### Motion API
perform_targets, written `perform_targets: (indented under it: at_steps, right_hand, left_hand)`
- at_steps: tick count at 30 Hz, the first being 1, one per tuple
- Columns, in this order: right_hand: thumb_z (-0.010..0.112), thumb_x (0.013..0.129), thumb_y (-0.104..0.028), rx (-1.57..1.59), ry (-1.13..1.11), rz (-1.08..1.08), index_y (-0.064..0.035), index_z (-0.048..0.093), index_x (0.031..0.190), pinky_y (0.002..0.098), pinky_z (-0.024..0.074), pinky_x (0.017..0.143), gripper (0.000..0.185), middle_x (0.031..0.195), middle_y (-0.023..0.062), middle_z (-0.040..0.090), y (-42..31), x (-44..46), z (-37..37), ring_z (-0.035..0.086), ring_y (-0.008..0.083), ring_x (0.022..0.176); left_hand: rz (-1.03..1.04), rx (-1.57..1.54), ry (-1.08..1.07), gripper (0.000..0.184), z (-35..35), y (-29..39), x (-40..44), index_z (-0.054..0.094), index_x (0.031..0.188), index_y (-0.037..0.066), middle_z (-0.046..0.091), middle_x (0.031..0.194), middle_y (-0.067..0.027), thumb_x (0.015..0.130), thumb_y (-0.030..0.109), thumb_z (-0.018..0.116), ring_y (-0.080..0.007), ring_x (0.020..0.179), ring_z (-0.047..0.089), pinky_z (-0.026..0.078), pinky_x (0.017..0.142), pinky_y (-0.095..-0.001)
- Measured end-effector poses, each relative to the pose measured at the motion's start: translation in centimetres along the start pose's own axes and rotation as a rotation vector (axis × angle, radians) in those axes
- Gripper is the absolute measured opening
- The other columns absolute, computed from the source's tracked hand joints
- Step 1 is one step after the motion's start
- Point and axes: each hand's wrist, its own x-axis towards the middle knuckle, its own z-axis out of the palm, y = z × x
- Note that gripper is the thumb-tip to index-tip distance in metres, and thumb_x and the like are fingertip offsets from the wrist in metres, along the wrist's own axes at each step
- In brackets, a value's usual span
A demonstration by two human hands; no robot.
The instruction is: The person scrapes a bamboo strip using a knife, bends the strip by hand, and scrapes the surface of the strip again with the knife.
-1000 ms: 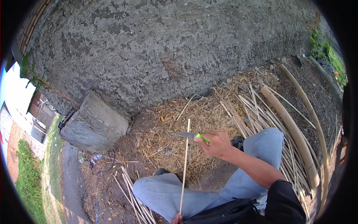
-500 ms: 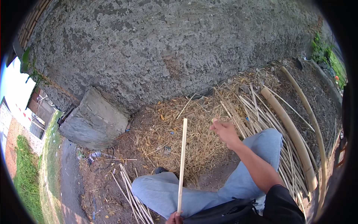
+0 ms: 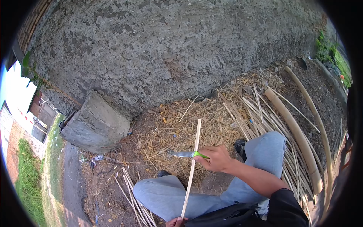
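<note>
A green-handled knife (image 3: 185,154) is gripped in my right hand (image 3: 215,158), its blade pointing left across a pale bamboo strip (image 3: 191,174). The blade touches or nearly touches the strip above its middle; which one I cannot tell. Low in the view, my left hand (image 3: 176,222) holds the strip's near end, with the fingers closed round it. The strip slants up and slightly right, between my bent knees. Part of my left hand is cut off by the lower frame edge.
Shavings (image 3: 166,132) cover the ground ahead. Several thin bamboo strips (image 3: 132,196) lie at my left, more (image 3: 291,162) at my right beside a thick bamboo piece (image 3: 293,125). A rough wall (image 3: 181,49) rises in front, with a concrete block (image 3: 96,123) at its left.
My right hand has moved down and left, bringing the knife across the strip. The strip's far end has tilted to the right. My left hand stays near the same place.
</note>
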Motion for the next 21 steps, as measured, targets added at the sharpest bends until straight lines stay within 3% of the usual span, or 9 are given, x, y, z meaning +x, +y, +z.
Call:
perform_targets:
  at_steps: [2,6,8,12,21]
  right_hand:
    - [0.071,0.085,-0.034,-0.019,-0.002,-0.015,-0.01,0.072,0.081,0.0323,0.0398,0.037,0.025,0.066,0.0025,0.065,0.1,0.0,-0.2,0.057,0.0204,0.044]
    - [0.072,0.085,-0.036,-0.068,-0.037,0.01,-0.0107,0.073,0.081,0.0321,0.0387,0.036,0.026,0.064,0.0014,0.064,0.3,0.3,-1.0,0.056,0.0196,0.043]
    - [0.072,0.084,-0.037,-0.064,-0.019,-0.076,-0.0109,0.073,0.08,0.032,0.0385,0.036,0.027,0.063,0.0008,0.063,0.4,0.3,-1.2,0.056,0.0189,0.043]
    - [0.075,0.082,-0.031,-0.013,-0.066,-0.198,-0.0085,0.071,0.083,0.0307,0.0357,0.035,0.023,0.06,0.0001,0.06,-0.2,-0.1,-1.0,0.052,0.0152,0.04]
    - [0.068,0.086,-0.041,-0.135,-0.044,0.015,-0.0162,0.074,0.077,0.0331,0.0387,0.036,0.027,0.059,0.0006,0.062,1.1,0.7,0.1,0.056,0.0198,0.043]
  left_hand:
    - [0.067,-0.031,-0.003,0.036,0.4,0.1,0.1,0.073,0.098,0.003,0.044,0.055,0.0061,0.099,0.034,0.055,-0.0047,0.046,0.035,0.026,0.043,-0.0225]
    - [0.012,-0.078,0.009,0.037,-0.2,-1.1,0.4,0.072,0.095,0.001,0.044,0.055,0.0063,0.098,0.034,0.056,-0.0045,0.045,0.034,0.024,0.043,-0.0222]
    - [-0.115,-0.191,-0.034,0.036,-0.9,-1.5,0.5,0.071,0.091,0.0,0.042,0.056,0.007,0.098,0.032,0.056,-0.0044,0.045,0.033,0.023,0.042,-0.022]
    - [-0.145,-0.241,-0.07,0.034,-1.8,-1.1,0.3,0.07,0.088,0.0,0.041,0.056,0.0074,0.097,0.03,0.056,-0.0039,0.044,0.031,0.022,0.042,-0.0217]
    - [-0.202,-0.197,-0.042,0.03,-1.0,-0.3,0.1,0.067,0.086,0.001,0.041,0.055,0.0059,0.096,0.028,0.058,-0.005,0.044,0.031,0.021,0.04,-0.0224]
